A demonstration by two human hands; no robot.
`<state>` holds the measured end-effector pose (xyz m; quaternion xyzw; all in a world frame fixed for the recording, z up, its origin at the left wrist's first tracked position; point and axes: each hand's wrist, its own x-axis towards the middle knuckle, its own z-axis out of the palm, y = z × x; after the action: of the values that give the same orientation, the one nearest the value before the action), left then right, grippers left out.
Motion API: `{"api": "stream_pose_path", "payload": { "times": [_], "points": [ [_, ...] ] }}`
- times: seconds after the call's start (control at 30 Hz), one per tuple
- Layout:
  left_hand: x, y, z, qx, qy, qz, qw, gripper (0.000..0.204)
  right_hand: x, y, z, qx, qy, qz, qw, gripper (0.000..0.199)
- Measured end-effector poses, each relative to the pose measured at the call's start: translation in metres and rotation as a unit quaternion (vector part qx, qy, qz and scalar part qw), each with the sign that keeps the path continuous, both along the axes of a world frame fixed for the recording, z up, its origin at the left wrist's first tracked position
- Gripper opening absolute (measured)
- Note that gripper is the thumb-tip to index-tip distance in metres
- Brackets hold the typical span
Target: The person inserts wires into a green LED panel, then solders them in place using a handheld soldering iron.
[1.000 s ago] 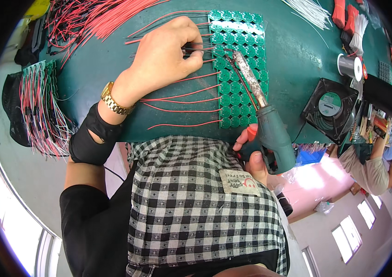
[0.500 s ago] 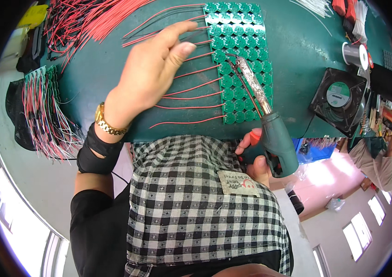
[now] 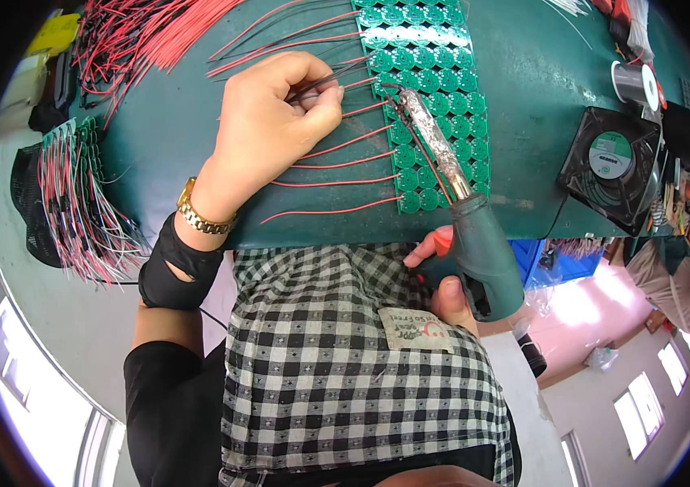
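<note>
A panel of round green circuit boards (image 3: pixel 442 58) lies on the green table, with red wires (image 3: pixel 337 210) running left from its edge in a row and some black ones near the top. My left hand (image 3: pixel 272 118) is closed in a pinch on a black wire (image 3: pixel 348 71) beside the panel's left edge; its fingertips are partly hidden. In my right hand (image 3: pixel 452 299) is a dark green soldering gun (image 3: pixel 487 252) with a red trigger. The gun's metal tip (image 3: pixel 402 96) points up and left, over the boards near the wire ends.
Loose red and black wires (image 3: pixel 174 49) lie at the far left, above a stack of wired boards (image 3: pixel 73 195). To the right are a solder spool (image 3: pixel 629 83), a black fan (image 3: pixel 611 158) and a blue bin (image 3: pixel 568 266). Another person (image 3: pixel 674 276) is at the far right.
My left hand's fingers have gone from spread to pinched on a black wire, slightly lower. The soldering gun's tip has shifted a little left and up. The view has moved slightly.
</note>
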<state>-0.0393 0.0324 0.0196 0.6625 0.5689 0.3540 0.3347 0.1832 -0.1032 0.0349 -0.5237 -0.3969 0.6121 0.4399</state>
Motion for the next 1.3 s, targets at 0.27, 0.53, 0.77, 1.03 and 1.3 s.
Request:
{"api": "stream_pose_path", "payload": {
  "times": [0.27,0.53,0.77,1.03,1.3],
  "points": [
    [-0.003,0.0,-0.002,-0.039,-0.029,-0.017,0.999,0.006,0.004,0.001,-0.002,-0.018,-0.004,0.043,0.999,0.049],
    [0.001,0.002,-0.003,-0.035,-0.024,0.001,0.999,0.009,-0.001,-0.001,-0.003,-0.001,-0.007,-0.021,1.0,0.047],
    [0.001,0.0,-0.002,-0.013,-0.011,0.002,1.0,0.008,0.008,0.0,-0.003,0.015,0.001,-0.001,1.0,0.052],
    [-0.001,-0.001,0.0,-0.007,0.022,-0.025,0.999,0.006,0.033,-0.006,-0.018,0.029,0.041,0.057,0.997,0.055],
    [-0.019,0.006,0.011,0.152,-0.043,-0.005,0.987,0.016,0.016,-0.013,-0.028,0.108,0.01,-0.064,0.992,0.066]
  ]
}}
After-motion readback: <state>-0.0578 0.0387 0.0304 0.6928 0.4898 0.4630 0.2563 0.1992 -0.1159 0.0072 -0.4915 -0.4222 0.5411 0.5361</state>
